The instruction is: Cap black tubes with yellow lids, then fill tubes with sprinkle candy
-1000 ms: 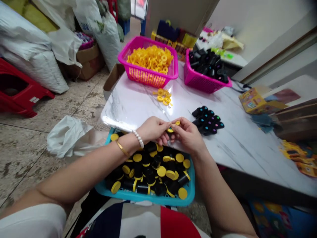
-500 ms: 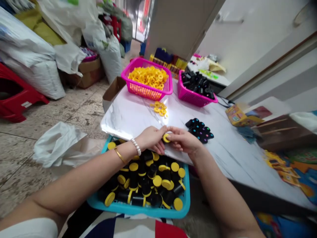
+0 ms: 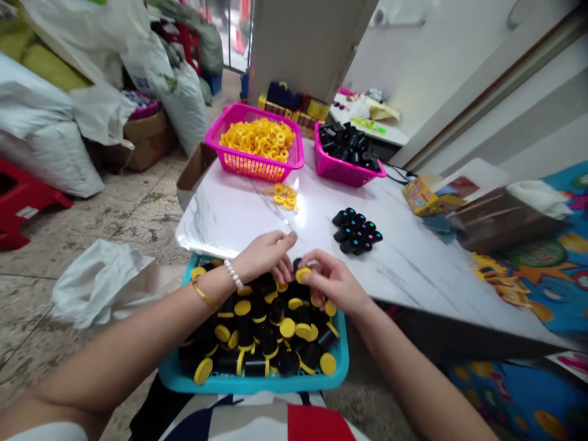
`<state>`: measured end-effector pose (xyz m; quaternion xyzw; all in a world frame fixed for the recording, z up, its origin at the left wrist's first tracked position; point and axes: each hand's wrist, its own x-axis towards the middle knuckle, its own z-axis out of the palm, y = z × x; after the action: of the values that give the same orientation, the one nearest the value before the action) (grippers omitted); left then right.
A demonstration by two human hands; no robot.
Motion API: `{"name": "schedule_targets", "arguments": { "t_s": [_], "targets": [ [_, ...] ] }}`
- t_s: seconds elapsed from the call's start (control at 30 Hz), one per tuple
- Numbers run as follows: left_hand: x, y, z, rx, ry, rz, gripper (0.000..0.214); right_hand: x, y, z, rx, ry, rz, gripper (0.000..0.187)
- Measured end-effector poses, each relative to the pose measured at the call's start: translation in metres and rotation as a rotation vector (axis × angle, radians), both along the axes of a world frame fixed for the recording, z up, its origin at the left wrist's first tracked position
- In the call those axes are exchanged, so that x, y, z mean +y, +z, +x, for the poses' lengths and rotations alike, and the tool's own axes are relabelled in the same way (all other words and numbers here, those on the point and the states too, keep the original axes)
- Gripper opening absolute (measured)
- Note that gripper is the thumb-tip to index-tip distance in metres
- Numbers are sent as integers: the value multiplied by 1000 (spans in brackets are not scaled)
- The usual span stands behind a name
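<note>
My right hand pinches a small black cylinder with a yellow cap between thumb and fingers, above the far right part of a blue basket. To its left, my left hand holds nothing, its thumb stretched out and its fingers loosely apart. Below both hands, the basket is heaped with black cylinders with yellow caps, lying at all angles. On the white marbled table, beyond my hands, are a few loose yellow rings. Farther right stands a cluster of black cylinders with coloured dots on top.
A pink basket of yellow rings and a pink basket of black pieces stand at the table's back. An opened carton sits to the right. Left on the floor are a white plastic bag, a red stool and full sacks.
My hands have come apart. The right hand has lowered over the blue basket with the capped cylinder, and the left has let go. The view has shifted slightly right.
</note>
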<state>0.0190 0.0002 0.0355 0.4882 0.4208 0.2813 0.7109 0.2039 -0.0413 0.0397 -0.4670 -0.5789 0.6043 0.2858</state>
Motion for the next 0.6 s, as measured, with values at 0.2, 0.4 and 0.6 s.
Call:
{"name": "schedule_targets", "arguments": {
  "t_s": [0.2, 0.4, 0.6],
  "targets": [
    [-22, 4, 0, 109, -147, 122, 39, -60, -20, 21, 157, -281, 94, 23],
    [-84, -5, 12, 222, -218, 434, 59, -89, -27, 24, 208, -301, 62, 21],
    [-94, -7, 6, 14, -110, 204, 33, -97, -32, 6, 124, -332, 126, 29]
  ]
}}
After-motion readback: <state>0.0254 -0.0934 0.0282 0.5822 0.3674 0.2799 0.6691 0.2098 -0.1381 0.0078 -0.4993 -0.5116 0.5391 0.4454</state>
